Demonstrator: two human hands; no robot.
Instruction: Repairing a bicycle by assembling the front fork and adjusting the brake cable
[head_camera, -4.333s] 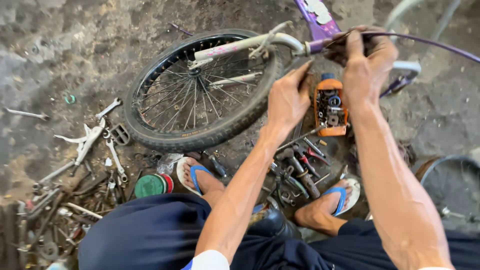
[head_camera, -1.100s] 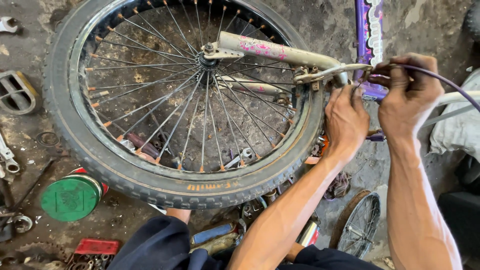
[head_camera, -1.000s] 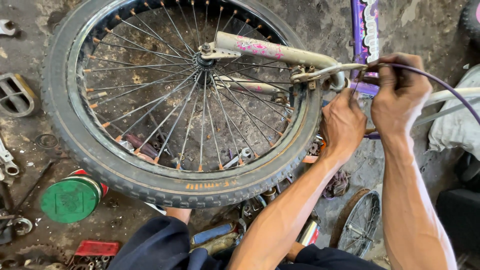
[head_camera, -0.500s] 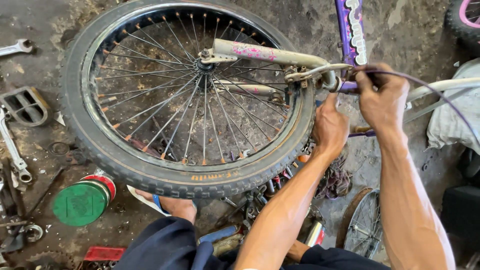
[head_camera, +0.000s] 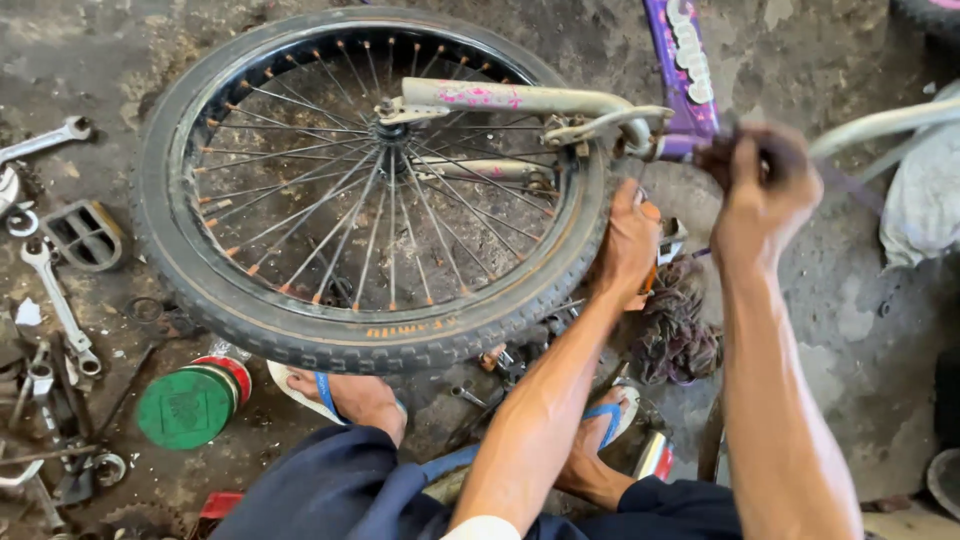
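The black-tyred spoked bicycle wheel (head_camera: 370, 190) lies on the concrete floor (head_camera: 120, 50). The blurred right hand (head_camera: 760, 190) apparently pinches a thin dark cable (head_camera: 850, 185); the left hand (head_camera: 630, 245) grips the tyre's edge. A green-lidded round tin (head_camera: 190, 400) stands closed nearby.

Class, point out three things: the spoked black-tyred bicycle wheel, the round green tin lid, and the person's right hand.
spoked black-tyred bicycle wheel (head_camera: 370, 340), head view, on the near stretch of tyre.
round green tin lid (head_camera: 185, 408), head view, on the middle of its flat top.
right hand (head_camera: 760, 195), head view, on the back of the hand.
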